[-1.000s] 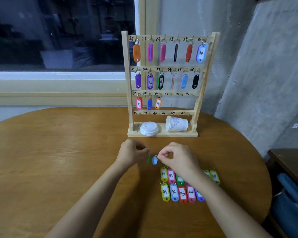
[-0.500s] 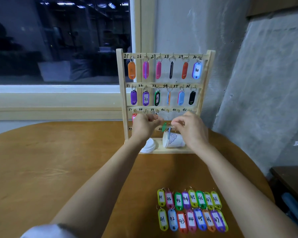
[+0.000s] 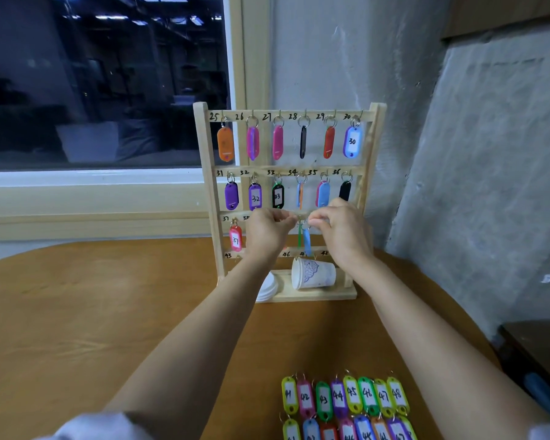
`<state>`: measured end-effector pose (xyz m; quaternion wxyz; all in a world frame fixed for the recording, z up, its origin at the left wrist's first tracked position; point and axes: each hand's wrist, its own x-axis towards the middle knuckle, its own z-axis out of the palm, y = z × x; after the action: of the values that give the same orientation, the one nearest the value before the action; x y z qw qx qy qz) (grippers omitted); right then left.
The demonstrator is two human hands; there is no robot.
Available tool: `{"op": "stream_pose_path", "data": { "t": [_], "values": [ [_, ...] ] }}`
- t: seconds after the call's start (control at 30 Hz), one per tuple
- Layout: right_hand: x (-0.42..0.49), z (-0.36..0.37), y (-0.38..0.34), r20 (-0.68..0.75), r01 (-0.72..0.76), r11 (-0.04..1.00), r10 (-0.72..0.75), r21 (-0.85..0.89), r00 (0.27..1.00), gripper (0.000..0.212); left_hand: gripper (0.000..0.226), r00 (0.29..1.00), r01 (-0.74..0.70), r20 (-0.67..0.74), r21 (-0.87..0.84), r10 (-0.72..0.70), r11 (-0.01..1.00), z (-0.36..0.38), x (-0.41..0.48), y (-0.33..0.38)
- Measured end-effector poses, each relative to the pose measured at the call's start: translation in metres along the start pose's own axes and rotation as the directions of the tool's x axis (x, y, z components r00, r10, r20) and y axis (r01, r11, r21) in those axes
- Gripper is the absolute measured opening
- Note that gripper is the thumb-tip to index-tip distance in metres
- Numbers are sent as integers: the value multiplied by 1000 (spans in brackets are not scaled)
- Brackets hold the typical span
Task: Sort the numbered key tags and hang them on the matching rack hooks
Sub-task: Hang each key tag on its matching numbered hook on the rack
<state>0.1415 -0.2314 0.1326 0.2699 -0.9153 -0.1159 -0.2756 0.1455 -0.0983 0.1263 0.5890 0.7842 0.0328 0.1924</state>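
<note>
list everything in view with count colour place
rack: one, pale wood, on table
hung tags: twelve hooks filled, some doubled, mixed, top two rails
red tag: one, third rail, left
green tag, blue tag: one each, third rail, between the hands
loose tags: eight in one row, mixed, near table edge; second row cut off
cup: one, white, on its side on rack base
lids: one stack, white, left of cup
table: one, brown, round
left hand: at third rail, pinching green tag
right hand: at third rail, pinching blue tag

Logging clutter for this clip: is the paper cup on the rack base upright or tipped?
Tipped: the paper cup lies on its side on the rack base.
</note>
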Motion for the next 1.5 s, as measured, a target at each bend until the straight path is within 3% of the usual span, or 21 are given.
{"op": "stream_pose_path", "data": {
  "t": [0.2,0.47,0.73,1.0,1.27,1.5],
  "values": [
    [10,10,-1,-4,-13,1000,13,-6,1000,13,16,993,-101,-24,296,113,950,2,-1,-4],
    [3,15,-4,-39,-30,988,25,-154,999,13,13,970,-226,14,428,243,875,-8,-10,-15],
    [-61,15,3,151,-41,996,52,-77,987,16,8,971,-195,214,478,102,857,-37,-56,-58],
    [-148,13,18,392,-51,999,45,4,919,13,15,840,-244,539,478,-62,844,-56,-124,-110],
    [-188,11,18,440,-78,996,56,31,896,8,25,872,-239,488,500,-42,832,-49,-154,-118],
    [-205,13,8,493,-86,993,35,81,869,8,10,916,-209,400,516,-18,831,-40,-161,-119]
  ]
}}
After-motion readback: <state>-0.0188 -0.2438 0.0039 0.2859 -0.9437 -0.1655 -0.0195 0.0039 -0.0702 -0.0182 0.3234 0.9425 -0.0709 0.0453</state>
